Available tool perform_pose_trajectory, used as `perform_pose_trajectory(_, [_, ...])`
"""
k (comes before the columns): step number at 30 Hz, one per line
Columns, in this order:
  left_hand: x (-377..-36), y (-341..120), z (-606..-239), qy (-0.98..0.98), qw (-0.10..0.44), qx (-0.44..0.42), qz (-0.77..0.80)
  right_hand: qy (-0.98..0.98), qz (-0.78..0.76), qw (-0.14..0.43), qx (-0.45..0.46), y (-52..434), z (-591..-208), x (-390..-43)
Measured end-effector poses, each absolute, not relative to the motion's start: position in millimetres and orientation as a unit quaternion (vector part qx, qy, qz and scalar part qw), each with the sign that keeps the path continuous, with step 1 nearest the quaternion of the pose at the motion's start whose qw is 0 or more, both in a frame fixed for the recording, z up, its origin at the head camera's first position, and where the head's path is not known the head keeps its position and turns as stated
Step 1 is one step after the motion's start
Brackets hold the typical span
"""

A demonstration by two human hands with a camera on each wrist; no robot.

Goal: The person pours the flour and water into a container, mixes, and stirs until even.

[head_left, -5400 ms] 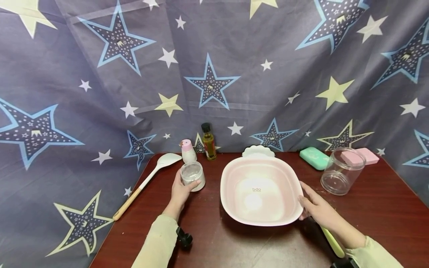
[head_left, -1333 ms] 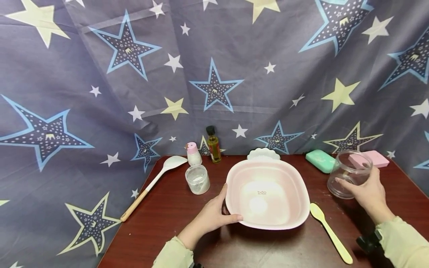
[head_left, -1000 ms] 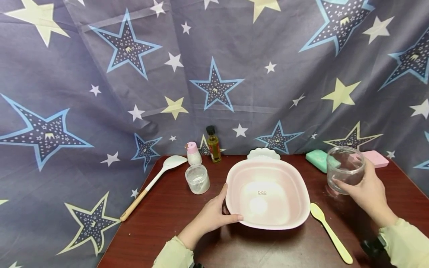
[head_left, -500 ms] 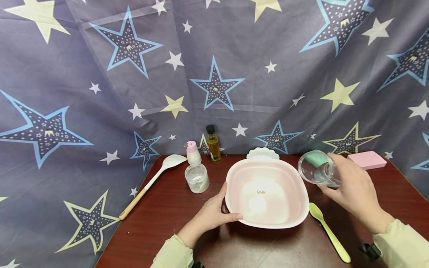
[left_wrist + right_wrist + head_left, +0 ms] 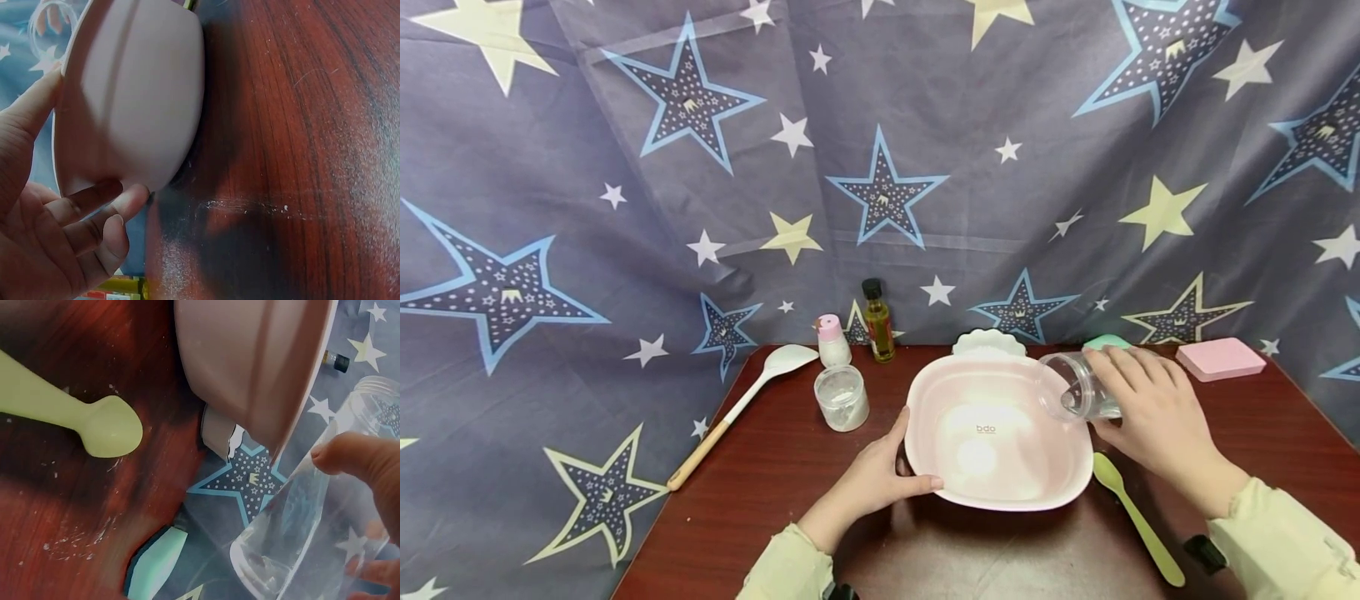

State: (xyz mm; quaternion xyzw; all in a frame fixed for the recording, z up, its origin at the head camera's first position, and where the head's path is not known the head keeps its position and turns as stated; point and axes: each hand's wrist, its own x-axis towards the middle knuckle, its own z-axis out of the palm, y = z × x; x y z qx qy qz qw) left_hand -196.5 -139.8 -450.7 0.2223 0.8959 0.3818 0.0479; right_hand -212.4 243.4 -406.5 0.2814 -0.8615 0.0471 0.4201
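A pale pink basin (image 5: 985, 492) with "bdo" on its bottom stands mid-table. My left hand (image 5: 872, 479) holds its left front corner, thumb along the rim; in the left wrist view the fingers (image 5: 94, 206) bend under its outer wall. My right hand (image 5: 1161, 421) grips a clear plastic jar (image 5: 1082, 375) from above and the side. The jar is tipped to the left, its mouth over the basin's right rim. Clear liquid shows low in the jar near the mouth. The right wrist view has the thumb on the jar's wall (image 5: 294, 512).
A yellow-green spoon (image 5: 1138, 525) lies right of the basin. Behind are a green block (image 5: 1107, 341), a pink block (image 5: 1221, 358) and a white scalloped thing (image 5: 988, 340). Leftward stand a small jar (image 5: 842, 404), a pink-capped shaker (image 5: 833, 346), an oil bottle (image 5: 880, 325) and a white turner (image 5: 741, 412).
The left hand has gone from the small jar to the basin. The right hand has left the basin, lifted the clear jar off the table, brought it left and tipped it over the rim.
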Motion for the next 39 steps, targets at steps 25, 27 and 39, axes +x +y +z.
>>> perform_pose_trajectory(25, [-197.2,-139.7,-449.8,0.897,0.048,0.218,0.383,-0.866,-0.020,0.386,0.317,217.2,-408.8,-218.5])
perform_pose_trajectory(27, [-197.2,-139.8,-450.0,0.897,0.048,0.216,0.382,-0.867,-0.021,0.385,0.317,215.5,-408.7,-218.7])
perform_pose_trajectory(39, [-198.1,-140.4,-453.4,0.896,0.046,0.219,0.383,-0.875,-0.028,0.371,0.310,206.4,-407.2,-217.9])
